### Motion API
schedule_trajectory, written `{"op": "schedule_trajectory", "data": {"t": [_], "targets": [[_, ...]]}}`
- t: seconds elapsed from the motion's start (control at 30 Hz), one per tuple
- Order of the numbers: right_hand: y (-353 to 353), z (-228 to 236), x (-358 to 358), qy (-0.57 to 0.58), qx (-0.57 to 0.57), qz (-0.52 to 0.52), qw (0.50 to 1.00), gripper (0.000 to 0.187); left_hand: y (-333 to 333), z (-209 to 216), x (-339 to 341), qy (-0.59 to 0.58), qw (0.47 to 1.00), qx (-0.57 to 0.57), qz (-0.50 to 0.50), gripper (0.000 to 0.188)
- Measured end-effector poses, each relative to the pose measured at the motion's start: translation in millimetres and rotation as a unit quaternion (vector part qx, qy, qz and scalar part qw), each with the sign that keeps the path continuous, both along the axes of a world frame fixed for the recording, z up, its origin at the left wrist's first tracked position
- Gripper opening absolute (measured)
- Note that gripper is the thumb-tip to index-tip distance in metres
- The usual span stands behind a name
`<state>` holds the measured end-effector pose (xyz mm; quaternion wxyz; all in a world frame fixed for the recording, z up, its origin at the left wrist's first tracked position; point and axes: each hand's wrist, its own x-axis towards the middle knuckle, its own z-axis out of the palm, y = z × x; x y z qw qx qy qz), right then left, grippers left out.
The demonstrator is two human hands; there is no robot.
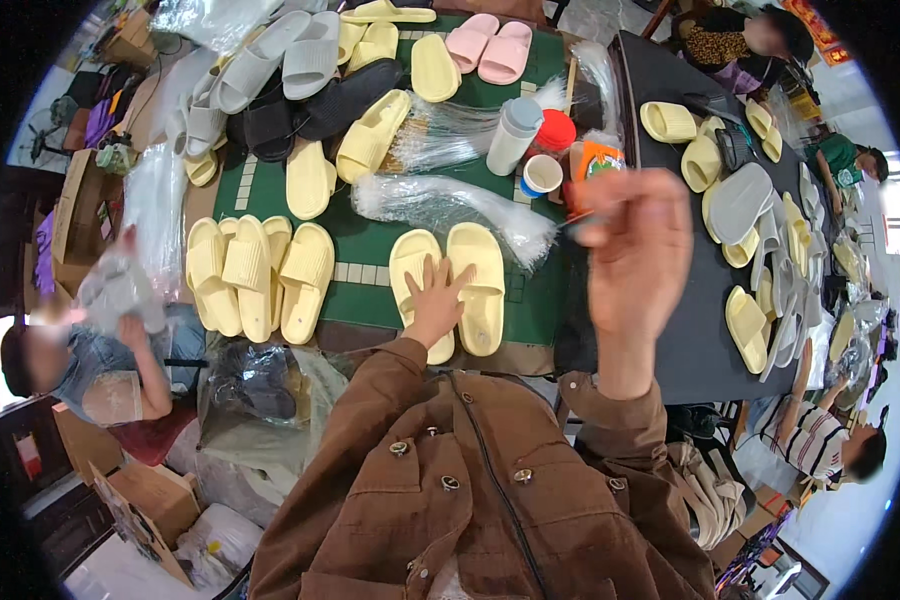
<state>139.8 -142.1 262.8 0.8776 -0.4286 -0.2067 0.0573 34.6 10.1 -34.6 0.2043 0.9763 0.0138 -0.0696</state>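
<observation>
A pair of pale yellow slippers (478, 290) lies side by side on the green mat just in front of me. My left hand (436, 302) rests across the pair with its fingers spread, touching both straps. To the right my right hand (635, 250) is raised above the table edge, fingertips pinched together. A thin pale sliver shows at those fingertips, too small and blurred to name. Just beyond the pair lies a bundle of thin clear plastic strands (460, 208), its ends pointing toward my right hand. More yellow slippers (250, 270) stand on edge in a row at the left.
Behind the strands are a grey-white bottle (515, 136), a paper cup (541, 175) and a red lid (557, 130). Grey slippers (310, 55) and pink slippers (488, 48) lie farther back. A black table (660, 340) with more slippers adjoins at right. Other people sit on both sides.
</observation>
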Motion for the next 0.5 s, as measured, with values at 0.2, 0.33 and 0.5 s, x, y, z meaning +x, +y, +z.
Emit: {"op": "schedule_trajectory", "data": {"t": [0.2, 0.33, 0.5], "targets": [[-24, -68, 23, 0.133, 0.013, -0.15, 0.98, 0.019, -3, 0, -10, -0.022, 1.0, -0.007, -0.01, 0.078], [-37, -218, 5, 0.314, -0.209, -0.188, 0.907, 0.023, -6, 7, -9, -0.007, 0.999, -0.019, -0.03, 0.083], [-57, -332, -2, 0.344, -0.358, -0.165, 0.852, 0.023, -4, 10, -11, 0.016, 0.998, -0.041, -0.049, 0.082]]}}
